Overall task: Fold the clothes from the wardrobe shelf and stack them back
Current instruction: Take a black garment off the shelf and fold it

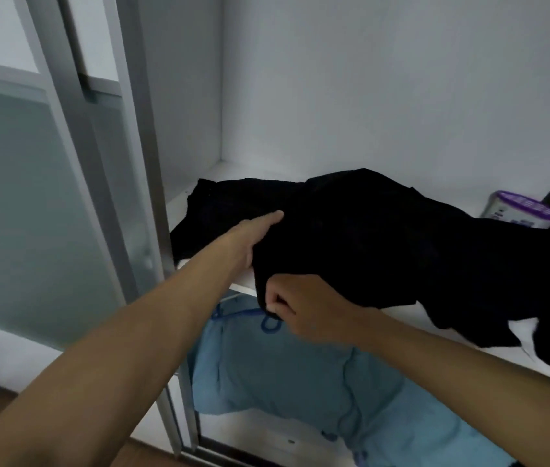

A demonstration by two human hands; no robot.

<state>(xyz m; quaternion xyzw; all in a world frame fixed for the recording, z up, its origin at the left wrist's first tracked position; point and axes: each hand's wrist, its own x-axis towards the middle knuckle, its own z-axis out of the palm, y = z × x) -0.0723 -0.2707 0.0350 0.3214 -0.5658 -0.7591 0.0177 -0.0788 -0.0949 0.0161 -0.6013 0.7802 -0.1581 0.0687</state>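
Observation:
A heap of black clothes (384,237) lies across the white wardrobe shelf (179,210) and hangs over its front edge on the right. My left hand (253,235) reaches under the near left part of the heap; its thumb lies on top and the fingers are hidden beneath the cloth. My right hand (300,305) pinches a lower edge of the black cloth at the shelf's front edge, fingers curled round it.
A white tub with a purple lid (522,210) stands at the back right of the shelf. A light blue bag (293,372) fills the compartment below. The sliding door frame (132,183) stands to the left.

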